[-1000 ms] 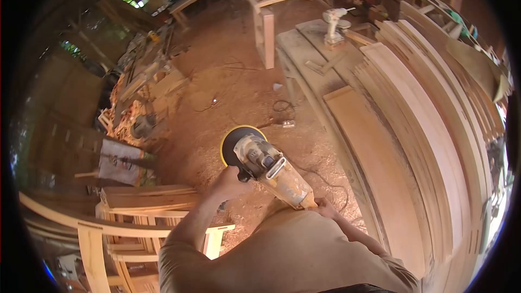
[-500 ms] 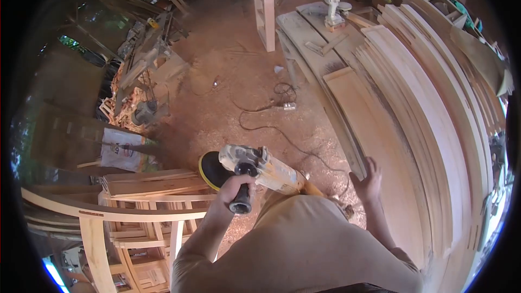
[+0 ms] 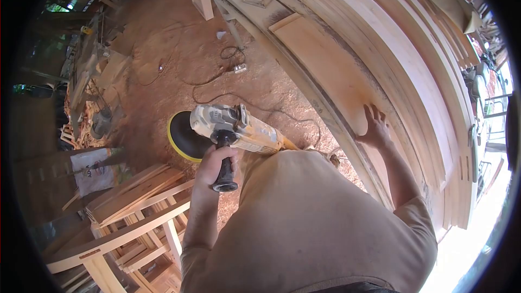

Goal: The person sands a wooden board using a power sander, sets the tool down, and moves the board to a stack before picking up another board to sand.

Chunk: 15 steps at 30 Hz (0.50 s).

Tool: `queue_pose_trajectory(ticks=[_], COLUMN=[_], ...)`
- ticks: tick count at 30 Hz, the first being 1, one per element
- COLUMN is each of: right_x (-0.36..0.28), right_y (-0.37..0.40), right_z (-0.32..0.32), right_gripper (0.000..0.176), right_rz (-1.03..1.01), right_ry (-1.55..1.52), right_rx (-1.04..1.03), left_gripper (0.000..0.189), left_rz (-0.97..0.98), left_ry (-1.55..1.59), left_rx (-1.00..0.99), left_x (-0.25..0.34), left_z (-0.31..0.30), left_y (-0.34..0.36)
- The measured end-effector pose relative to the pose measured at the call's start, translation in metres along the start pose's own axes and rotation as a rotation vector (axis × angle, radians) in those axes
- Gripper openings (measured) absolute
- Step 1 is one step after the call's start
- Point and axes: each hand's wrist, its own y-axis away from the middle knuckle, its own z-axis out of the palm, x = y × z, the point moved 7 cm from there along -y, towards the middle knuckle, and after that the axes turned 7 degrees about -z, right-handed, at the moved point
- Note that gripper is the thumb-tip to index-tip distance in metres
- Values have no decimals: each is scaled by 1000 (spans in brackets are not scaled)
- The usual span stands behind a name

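Note:
My left hand [image 3: 216, 164] is wrapped round the black side handle of a disc sander [image 3: 239, 129]. The tool has a scuffed grey head and a yellow body, held against my front. Its round black pad [image 3: 184, 137], edged in yellow, faces out to the left. My right hand [image 3: 374, 128] lies with fingers spread on a wide wooden board [image 3: 325, 70]. That board rests lengthwise on the workbench [image 3: 255, 27] to my right.
Long planks [image 3: 391, 38] are stacked along the bench's far side. A power cord [image 3: 260, 103] runs over the dusty floor to a socket block [image 3: 240, 68]. Wooden frames [image 3: 146, 211] stand at lower left, near a white sack [image 3: 95, 168]. Scrap wood is heaped on the left.
My view has turned to the right, toward the bench. My right hand has moved from the board's near edge onto its face. The sander stays in my left hand, its pad showing more fully.

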Motion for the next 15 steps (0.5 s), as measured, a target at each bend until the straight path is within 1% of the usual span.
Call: queue_pose_trajectory(ticks=[1,3,5,6,7,9,10,12,13,15], right_x=[-4,-5,-5,4,14,51,64,91,73,43], right_y=[0,0,2,4,6,2,0,2,3,16], right_z=[0,-11,-33,-46,-60,-65,-66,-82,-84,-100], right_gripper=[126,123,121,119,113,97,97,66,66,35], right_rz=[5,-22,-65,-163,-161,-109,-106,10,17,219], right_ry=[49,43,-119,-243,-353,-735,-741,-513,-516,-49], right_rx=[12,39,15,65,11,2,4,289,285,524], left_gripper=[12,12,12,12,12,12,12,13,13,12], left_rz=[2,-2,-16,-14,-17,-31,-32,-73,-80,-71], left_ry=[0,15,-11,-35,-44,-42,-49,-77,-82,-104], left_rx=[-5,-23,-15,-9,-9,26,27,-8,-7,39], left_x=[3,4,7,10,12,13,12,8,6,8], left_z=[2,7,8,11,12,11,10,8,8,6], left_y=[1,3,9,10,11,14,13,11,11,11])
